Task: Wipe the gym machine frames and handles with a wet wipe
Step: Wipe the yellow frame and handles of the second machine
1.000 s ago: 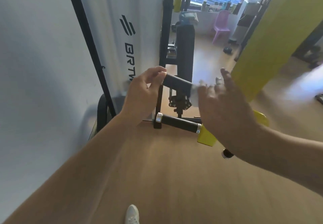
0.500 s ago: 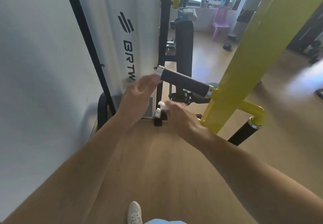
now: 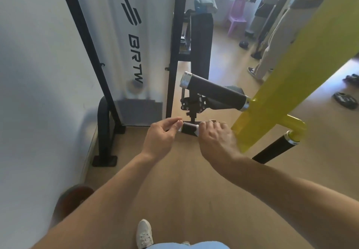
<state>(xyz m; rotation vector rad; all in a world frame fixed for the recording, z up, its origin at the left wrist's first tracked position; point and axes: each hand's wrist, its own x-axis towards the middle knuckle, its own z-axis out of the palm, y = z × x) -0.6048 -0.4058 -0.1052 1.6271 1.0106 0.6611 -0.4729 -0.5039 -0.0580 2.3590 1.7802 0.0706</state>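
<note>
At the far left a white wall (image 3: 38, 73) runs beside a black frame tube (image 3: 85, 40) and a white shroud panel (image 3: 136, 34) printed with "BRTW". A black floor foot (image 3: 104, 132) of the machine stands below it.

The left hand (image 3: 161, 137) pinches the left end of the lower black handle (image 3: 189, 128), thumb and fingertips closed on its end cap. Just right of it, the right hand (image 3: 217, 137) curls over the same handle, pressing a white wet wipe (image 3: 197, 129) against the grip; only a sliver of the wipe shows under the fingers.

Above the hands an upper black handle (image 3: 215, 91) with a silver end cap sticks out to the left from the yellow frame arm (image 3: 291, 69), which slants up to the right. A third black handle (image 3: 275, 148) angles down from the yellow crossbar, lower right.

On the wooden floor (image 3: 184, 180) at the bottom is a white sneaker (image 3: 143, 233). A pink chair (image 3: 237, 17) stands far back.
</note>
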